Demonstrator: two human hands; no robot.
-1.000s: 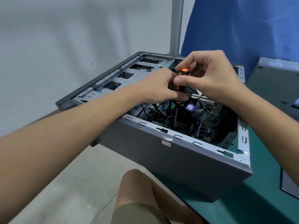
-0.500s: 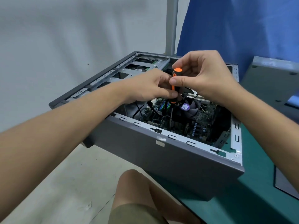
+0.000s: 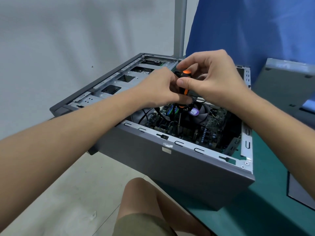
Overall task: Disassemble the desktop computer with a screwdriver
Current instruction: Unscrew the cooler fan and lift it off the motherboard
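An open grey desktop computer case (image 3: 179,167) lies on its side on a green table, overhanging the table's left edge. Inside I see the motherboard (image 3: 209,130) and a black cooler fan (image 3: 200,113) with a purple sticker. An orange and black screwdriver (image 3: 185,82) stands upright over the board, its shaft reaching down beside the fan. My left hand (image 3: 160,87) grips the lower part of the handle. My right hand (image 3: 209,79) pinches the handle's top with thumb and fingers. The screwdriver's tip is too dark to make out.
A detached grey side panel (image 3: 286,86) leans at the right. The green table (image 3: 265,210) carries a dark flat sheet (image 3: 300,189) at its right edge. A metal post (image 3: 179,26) and a blue cloth (image 3: 247,31) stand behind. My knee (image 3: 141,198) is below the case.
My view has shifted slightly, so the case sits a little further left in frame. Both hands have stayed on the screwdriver, with the right fingers regripping the handle's top.
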